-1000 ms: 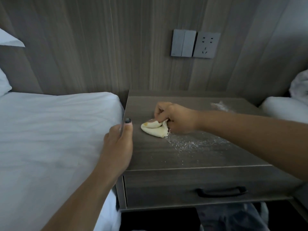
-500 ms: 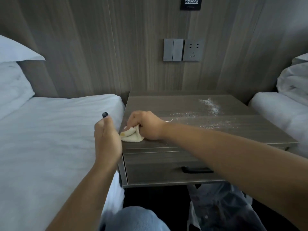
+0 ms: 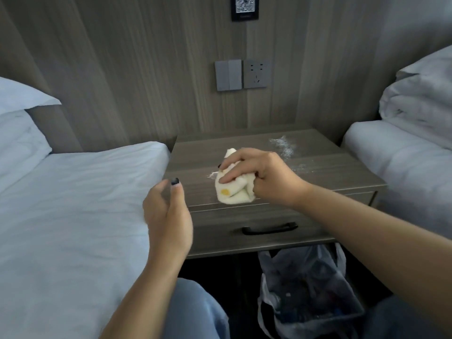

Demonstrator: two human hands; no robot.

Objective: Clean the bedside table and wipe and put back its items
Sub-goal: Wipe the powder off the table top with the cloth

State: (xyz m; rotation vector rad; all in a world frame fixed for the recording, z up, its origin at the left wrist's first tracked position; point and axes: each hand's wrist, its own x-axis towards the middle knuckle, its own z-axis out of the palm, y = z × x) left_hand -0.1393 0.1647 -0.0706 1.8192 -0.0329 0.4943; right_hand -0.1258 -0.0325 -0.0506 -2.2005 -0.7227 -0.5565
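Note:
The grey wooden bedside table (image 3: 342, 172) stands between two beds. White powder (image 3: 283, 145) is scattered over its back right part. My right hand (image 3: 259, 176) grips a bunched cream cloth (image 3: 232, 192) with a yellow spot, held at the table's front edge. My left hand (image 3: 168, 211) hovers by the table's front left corner, fingers loosely curved and holding nothing.
A white bed (image 3: 73, 204) lies on the left and another bed (image 3: 403, 162) with a folded duvet on the right. The drawer has a black handle (image 3: 269, 228). A bin lined with a plastic bag (image 3: 305, 289) sits under the table. Switches and a socket (image 3: 242, 74) are on the wall.
My right hand carried the cloth from the table's left edge toward the front middle and lifted it. My left hand left the table's side edge and opened. The camera pulled back.

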